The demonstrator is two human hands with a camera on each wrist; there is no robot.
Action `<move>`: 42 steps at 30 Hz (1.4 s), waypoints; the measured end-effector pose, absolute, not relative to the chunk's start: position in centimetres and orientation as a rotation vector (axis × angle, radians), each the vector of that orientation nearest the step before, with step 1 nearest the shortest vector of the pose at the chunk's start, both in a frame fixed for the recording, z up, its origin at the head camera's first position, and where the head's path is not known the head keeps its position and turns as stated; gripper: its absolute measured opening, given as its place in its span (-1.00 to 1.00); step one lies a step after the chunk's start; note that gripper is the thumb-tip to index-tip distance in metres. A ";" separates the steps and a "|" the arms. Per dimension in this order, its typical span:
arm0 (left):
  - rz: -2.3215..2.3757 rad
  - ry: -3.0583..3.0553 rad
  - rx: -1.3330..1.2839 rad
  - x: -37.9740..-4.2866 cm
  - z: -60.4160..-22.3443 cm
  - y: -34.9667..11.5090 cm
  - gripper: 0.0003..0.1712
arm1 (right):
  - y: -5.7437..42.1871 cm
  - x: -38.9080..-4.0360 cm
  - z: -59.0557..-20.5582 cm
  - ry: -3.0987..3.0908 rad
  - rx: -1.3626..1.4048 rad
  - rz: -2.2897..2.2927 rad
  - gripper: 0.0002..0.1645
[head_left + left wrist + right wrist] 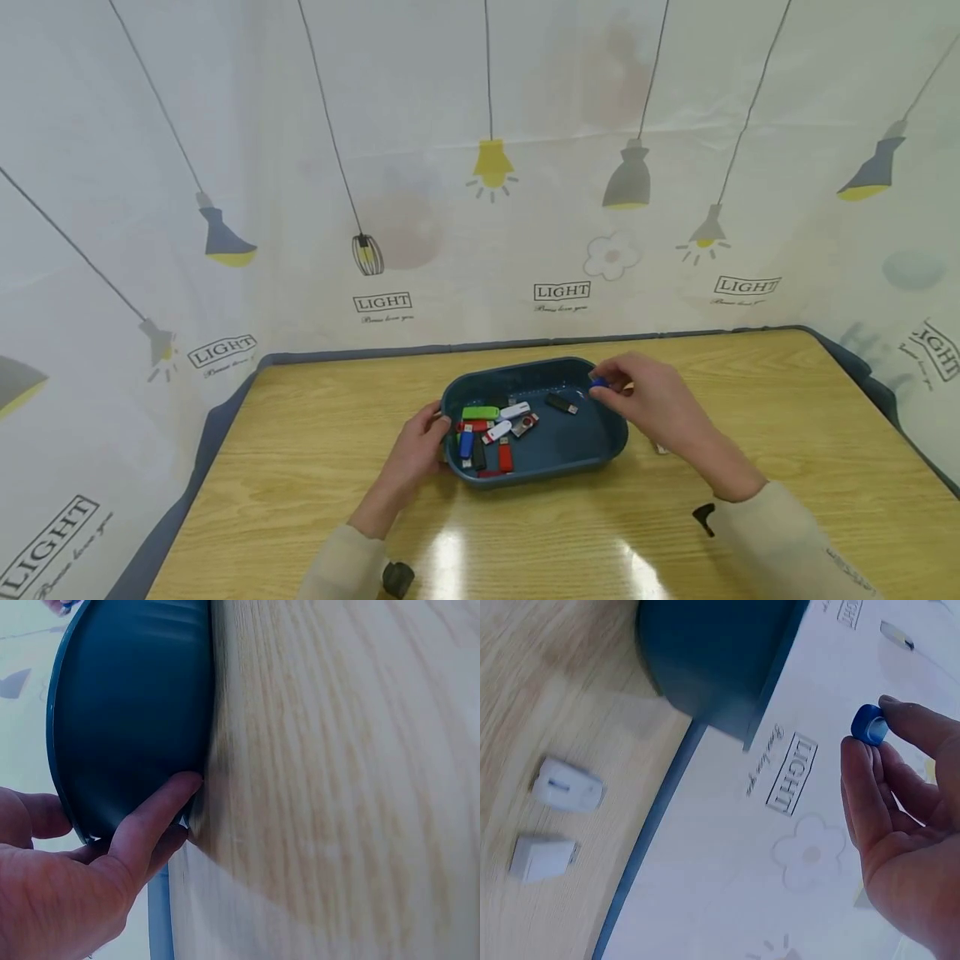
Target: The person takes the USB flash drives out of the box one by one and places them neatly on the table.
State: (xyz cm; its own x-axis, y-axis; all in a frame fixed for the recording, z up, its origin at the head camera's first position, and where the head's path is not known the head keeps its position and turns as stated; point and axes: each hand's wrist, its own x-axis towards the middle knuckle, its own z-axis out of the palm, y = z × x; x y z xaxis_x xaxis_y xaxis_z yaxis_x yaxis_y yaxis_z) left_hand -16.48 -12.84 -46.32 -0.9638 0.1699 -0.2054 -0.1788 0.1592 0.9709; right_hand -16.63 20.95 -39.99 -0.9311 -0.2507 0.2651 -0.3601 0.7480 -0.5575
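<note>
A dark teal plastic tub point(566, 442) stands on the table with several USB sticks in it, mostly toward its left end. At that end my left hand point(416, 440) holds the tub, thumb at the rim and fingers against the outer wall, as the left wrist view shows. My right hand point(652, 393) is over the tub's right end. Between thumb and fingertips it pinches a small blue USB stick point(869, 725), seen end-on and apart from the tub. A black USB stick point(561, 403) lies alone nearer the middle of the tub.
On the wooden table point(322, 450), two small white plug-like pieces, one rounded point(568, 785) and one boxy point(544, 858), lie right of the tub, mostly hidden by my right arm in the head view. A cloth backdrop point(450, 233) printed with lamps rises behind the table.
</note>
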 end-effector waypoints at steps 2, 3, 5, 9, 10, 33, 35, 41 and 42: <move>1.881 2.170 -0.009 -16.5 -46.3 -12.9 -0.42 | 21.9 -16.4 -39.8 -2.757 0.433 0.970 -0.77; 1.880 2.171 -0.011 -16.5 -46.3 -12.9 -0.42 | 22.3 -16.3 -39.7 -2.751 0.413 0.983 -0.76; 1.873 2.176 -0.011 -16.5 -46.3 -12.9 -0.42 | 23.2 -16.1 -39.6 -2.751 0.372 0.992 -0.76; 1.871 2.172 -0.012 -16.4 -46.4 -12.9 -0.42 | 25.1 -16.0 -39.9 -2.785 0.297 0.957 -0.74; 1.872 2.171 -0.008 -16.4 -46.4 -12.9 -0.42 | 25.6 -15.9 -40.1 -2.798 0.275 0.936 -0.74; 1.851 2.194 -0.006 -16.4 -46.3 -12.9 -0.42 | 32.7 -15.5 -44.8 -3.049 0.038 0.746 -0.61; 1.851 2.194 -0.002 -16.4 -46.3 -12.9 -0.42 | 33.0 -15.7 -45.2 -3.088 0.017 0.739 -0.60; 1.859 2.179 -0.002 -16.4 -46.2 -13.0 -0.41 | 33.4 -16.2 -45.7 -3.166 0.000 0.734 -0.60; 1.860 2.177 -0.002 -16.3 -46.2 -13.0 -0.41 | 33.4 -16.3 -45.8 -3.174 0.000 0.733 -0.60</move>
State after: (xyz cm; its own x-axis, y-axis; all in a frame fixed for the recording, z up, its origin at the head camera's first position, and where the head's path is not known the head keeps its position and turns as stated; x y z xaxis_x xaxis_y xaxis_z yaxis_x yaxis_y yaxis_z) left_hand -16.35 -12.96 -46.21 -0.9616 0.1772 -0.2097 -0.1794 0.1726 0.9685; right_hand -16.29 33.42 -45.76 -0.9933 -0.0263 -0.1128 0.0258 0.8990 -0.4373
